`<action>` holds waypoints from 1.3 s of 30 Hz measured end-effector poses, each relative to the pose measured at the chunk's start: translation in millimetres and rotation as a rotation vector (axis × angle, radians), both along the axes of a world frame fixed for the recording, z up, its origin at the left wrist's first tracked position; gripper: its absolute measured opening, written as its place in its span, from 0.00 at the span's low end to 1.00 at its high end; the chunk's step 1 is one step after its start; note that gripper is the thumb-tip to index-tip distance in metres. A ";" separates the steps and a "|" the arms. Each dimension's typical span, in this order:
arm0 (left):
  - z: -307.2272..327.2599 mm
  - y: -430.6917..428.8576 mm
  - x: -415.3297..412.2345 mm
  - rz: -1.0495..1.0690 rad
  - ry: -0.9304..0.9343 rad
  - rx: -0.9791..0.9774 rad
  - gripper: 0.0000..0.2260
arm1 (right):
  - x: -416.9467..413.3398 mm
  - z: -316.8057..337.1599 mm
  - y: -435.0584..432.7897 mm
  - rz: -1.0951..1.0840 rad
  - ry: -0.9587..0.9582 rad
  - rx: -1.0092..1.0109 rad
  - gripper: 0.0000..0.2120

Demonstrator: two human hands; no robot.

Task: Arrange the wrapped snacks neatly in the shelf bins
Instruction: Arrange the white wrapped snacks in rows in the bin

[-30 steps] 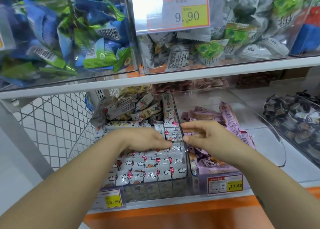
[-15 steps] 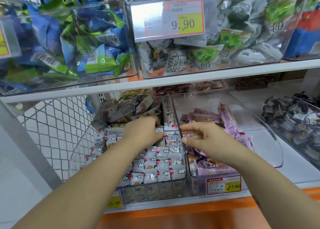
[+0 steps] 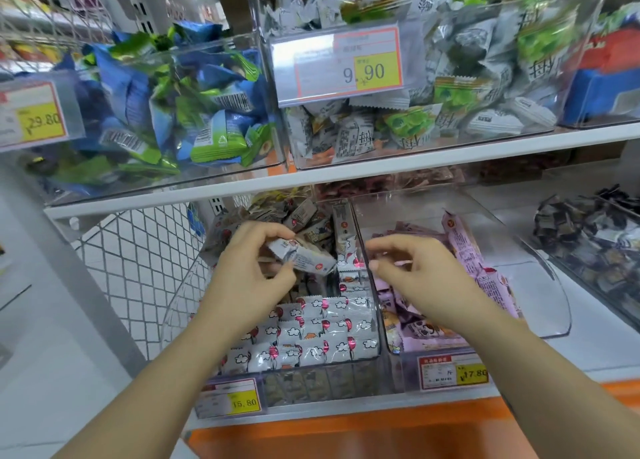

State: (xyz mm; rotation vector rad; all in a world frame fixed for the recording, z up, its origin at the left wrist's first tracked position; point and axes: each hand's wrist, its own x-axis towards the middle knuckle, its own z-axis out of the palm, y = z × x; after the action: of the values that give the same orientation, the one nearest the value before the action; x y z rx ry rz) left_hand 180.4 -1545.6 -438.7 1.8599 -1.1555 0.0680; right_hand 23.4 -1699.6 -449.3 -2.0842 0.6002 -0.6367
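Wrapped snacks in glossy white film, printed with little clouds and red balloons, lie in flat, tidy rows at the front of a clear plastic bin on the white lower shelf. Behind them the same packets are heaped loosely, crumpled and tilted every way.

One small pillow-shaped packet with crimped ends is lifted above the heap. The left hand has its fingers and thumb curled round the packet's left end. The right hand hovers just beside it, over the wall between the two bins, fingers loosely curled and holding nothing that I can see.

The neighbouring clear bin holds soft pink wrapped bars, some standing against its side. Yellow-and-red price tags sit on the bin fronts. To the left is a white wire mesh panel. Above, a white shelf board carries clear boxes of shiny blue-and-green packets and grey-white packets.
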 end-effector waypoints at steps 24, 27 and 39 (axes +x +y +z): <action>22.1 -1.1 -22.8 -0.138 -0.213 0.149 0.23 | 11.9 15.7 33.9 0.175 -0.406 0.207 0.14; 17.9 -4.9 -18.7 -0.064 -0.166 0.179 0.28 | 9.0 15.0 24.7 0.150 -0.402 0.194 0.14; 6.8 -19.9 -2.8 -0.037 -0.096 0.523 0.16 | 3.8 8.1 7.0 0.010 -0.290 0.151 0.08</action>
State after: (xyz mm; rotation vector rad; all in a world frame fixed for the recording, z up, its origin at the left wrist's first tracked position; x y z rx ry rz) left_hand 177.7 -1565.5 -431.8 2.3076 -1.3653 -0.1854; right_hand 27.2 -1692.6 -441.2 -1.8111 0.4568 -0.8437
